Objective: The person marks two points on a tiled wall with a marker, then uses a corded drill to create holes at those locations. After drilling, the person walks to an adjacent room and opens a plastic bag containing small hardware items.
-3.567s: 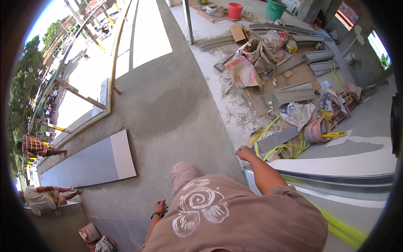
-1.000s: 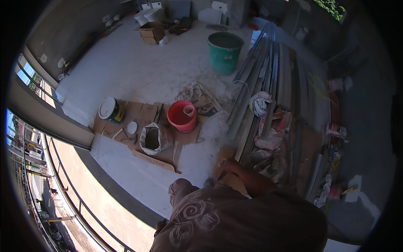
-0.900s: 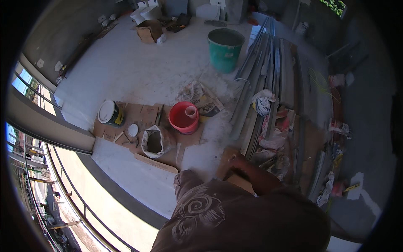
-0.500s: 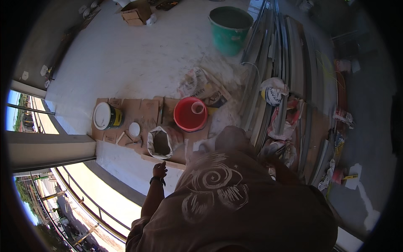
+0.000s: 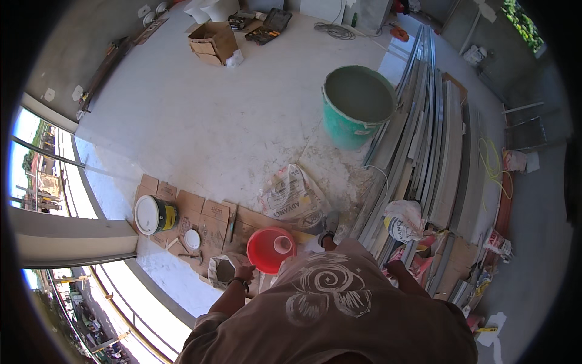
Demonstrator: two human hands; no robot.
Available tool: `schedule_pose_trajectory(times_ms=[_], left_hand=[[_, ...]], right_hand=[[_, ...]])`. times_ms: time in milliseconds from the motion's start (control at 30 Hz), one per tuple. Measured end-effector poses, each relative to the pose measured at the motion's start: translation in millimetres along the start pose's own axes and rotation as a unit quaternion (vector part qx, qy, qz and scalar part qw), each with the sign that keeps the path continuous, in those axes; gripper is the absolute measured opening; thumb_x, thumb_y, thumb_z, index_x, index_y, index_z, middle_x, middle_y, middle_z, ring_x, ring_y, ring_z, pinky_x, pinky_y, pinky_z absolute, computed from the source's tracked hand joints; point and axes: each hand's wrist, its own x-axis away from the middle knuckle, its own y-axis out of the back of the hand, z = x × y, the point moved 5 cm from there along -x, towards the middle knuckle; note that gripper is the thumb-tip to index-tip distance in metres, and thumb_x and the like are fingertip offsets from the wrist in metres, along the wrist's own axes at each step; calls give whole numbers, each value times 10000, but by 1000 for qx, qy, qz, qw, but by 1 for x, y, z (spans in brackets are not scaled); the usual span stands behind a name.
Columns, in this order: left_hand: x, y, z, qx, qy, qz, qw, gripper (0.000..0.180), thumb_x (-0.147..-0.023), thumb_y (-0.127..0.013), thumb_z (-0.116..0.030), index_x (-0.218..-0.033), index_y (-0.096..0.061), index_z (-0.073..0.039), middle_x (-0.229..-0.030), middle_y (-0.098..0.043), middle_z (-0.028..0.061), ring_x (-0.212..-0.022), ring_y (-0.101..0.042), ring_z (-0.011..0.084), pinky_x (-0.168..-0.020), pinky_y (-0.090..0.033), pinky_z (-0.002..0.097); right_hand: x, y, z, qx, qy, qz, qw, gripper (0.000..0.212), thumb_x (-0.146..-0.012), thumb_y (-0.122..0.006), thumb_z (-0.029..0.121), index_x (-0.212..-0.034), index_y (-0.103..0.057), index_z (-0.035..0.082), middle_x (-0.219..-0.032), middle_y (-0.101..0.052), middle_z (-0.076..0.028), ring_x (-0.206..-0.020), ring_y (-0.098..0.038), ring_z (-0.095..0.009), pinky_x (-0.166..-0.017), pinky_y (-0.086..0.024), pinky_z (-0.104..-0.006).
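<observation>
My left hand (image 5: 244, 272), with a dark band at the wrist, hangs beside the rim of an open white sack (image 5: 213, 273) with grey inside. Its fingers are too small and dark to read, and I cannot tell whether it touches the sack. Just right of it stands a red bucket (image 5: 256, 250) with a clear plastic cup (image 5: 282, 244) in it. Low at my right side is my right hand (image 5: 395, 269), near crumpled red and white bags (image 5: 419, 258); its finger pose is unclear. One of my feet (image 5: 328, 241) shows ahead of my shirt.
Flattened cardboard (image 5: 189, 209) lies under a lidded tub (image 5: 159, 215), a white lid (image 5: 192, 239) and a hammer (image 5: 193, 257). An empty-looking sack (image 5: 294, 197) lies flat ahead. A large green bucket (image 5: 354, 130) stands by long metal profiles (image 5: 418, 127). A cardboard box (image 5: 213, 43) sits farther off.
My view has tilted up, showing more of the far floor. My left hand has moved from in front of the white sack to its right side. My right hand has come into view.
</observation>
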Motion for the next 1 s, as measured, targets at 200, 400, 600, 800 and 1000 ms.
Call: schedule_pose_trajectory(times_ms=[200, 400, 600, 800, 1000], left_hand=[[-48, 100, -35, -32, -95, -48, 994, 503, -957, -699, -347, -1443, -584, -289, -1054, -745, 149, -1008, -725, 416, -868, -584, 530], [-122, 279, 26, 631, 179, -133, 743, 636, -908, -800, -409, -1363, -607, -7, -992, -757, 154, -829, -751, 279, -699, -596, 420], [-204, 432, 72, 384, 45, -166, 907, 614, -944, -773, -393, -1378, -593, 4, -1023, -761, 158, -816, -744, 266, -683, -596, 391], [-241, 538, 217, 627, 164, -73, 758, 557, -934, -783, -305, -1404, -582, -85, -1055, -725, 111, -937, -714, 289, -742, -580, 450], [-220, 695, 324, 763, 219, -248, 555, 635, -942, -779, -400, -1373, -538, -1, -1074, -707, 145, -856, -716, 274, -628, -539, 424]], right_hand=[[-140, 201, -3, -141, 33, -198, 969, 262, -819, -794, 245, -994, -707, 70, -879, -727, -135, -818, -724, -306, -696, -569, -476], [-259, 335, 73, -315, -140, -130, 930, 397, -870, -754, 362, -1047, -742, 7, -1068, -751, -231, -1061, -710, -394, -947, -543, -457], [-353, 443, 153, -325, -154, -53, 932, 398, -910, -735, 375, -952, -745, -20, -830, -746, -193, -673, -726, -298, -682, -587, -419], [-449, 541, 229, -313, -193, 5, 930, 406, -955, -700, 370, -899, -697, -32, -762, -708, -150, -591, -691, -258, -576, -565, -419], [-578, 628, 311, -349, -184, 19, 919, 408, -949, -704, 380, -889, -681, -23, -796, -705, -134, -676, -717, -256, -579, -575, -445]])
